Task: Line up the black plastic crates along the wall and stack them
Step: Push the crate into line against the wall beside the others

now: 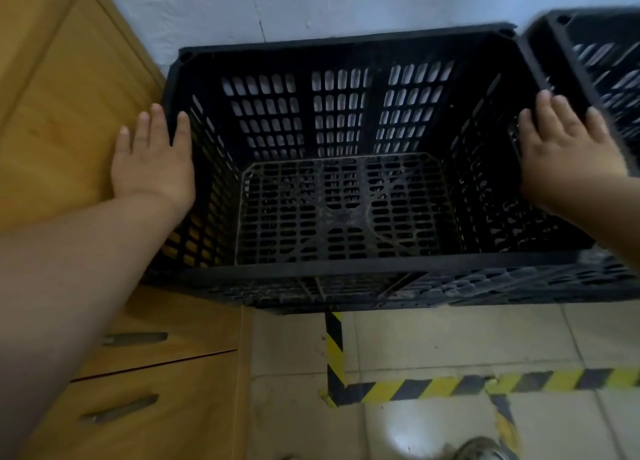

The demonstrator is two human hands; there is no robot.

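A large black slotted plastic crate (346, 40) stands open-topped against the white wall (346, 2), and I look down into its empty inside. My left hand (152, 158) straddles its left rim, thumb inside and fingers outside. On the right rim, my right hand (568, 151) holds the same way. A second black crate (588, 44) sits right beside it at the far right, also at the wall, partly cut off by the frame edge. What lies under the held crate is hidden.
A wooden cabinet (69, 96) with drawers (138, 407) stands tight against the crate's left side. Yellow-and-black hazard tape (433, 387) runs across the tiled floor in front. A shoe (481, 451) shows at the bottom edge.
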